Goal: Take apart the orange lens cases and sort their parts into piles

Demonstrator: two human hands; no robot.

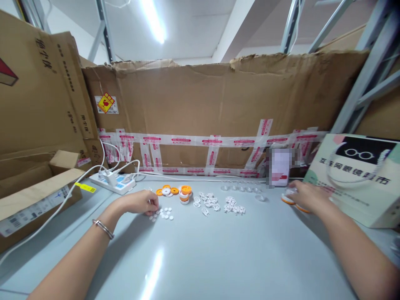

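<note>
My left hand (pixel 142 202) is at the left of the table, fingers curled in a pinch beside a scatter of small white discs (pixel 166 210). Whatever lies between those fingertips is hidden. Over on the right, my right hand (pixel 308 196) reaches down with its fingers closed around a clear plastic piece (pixel 290 191). Under and beside it lie orange-rimmed round parts (pixel 288 200), partly covered by the hand. Between the hands are orange and white rings (pixel 166 191), a small stack of them (pixel 185 194), white openwork pieces (pixel 208 201) and several clear round caps (pixel 242 189).
A blurred phone (pixel 279 167) leans upright at the back, next to a pale paper bag (pixel 356 179). At the left are a power strip (pixel 114 182) with white cables and an open cardboard box (pixel 40 196). A tall taped cardboard wall (pixel 203 104) closes off the back.
</note>
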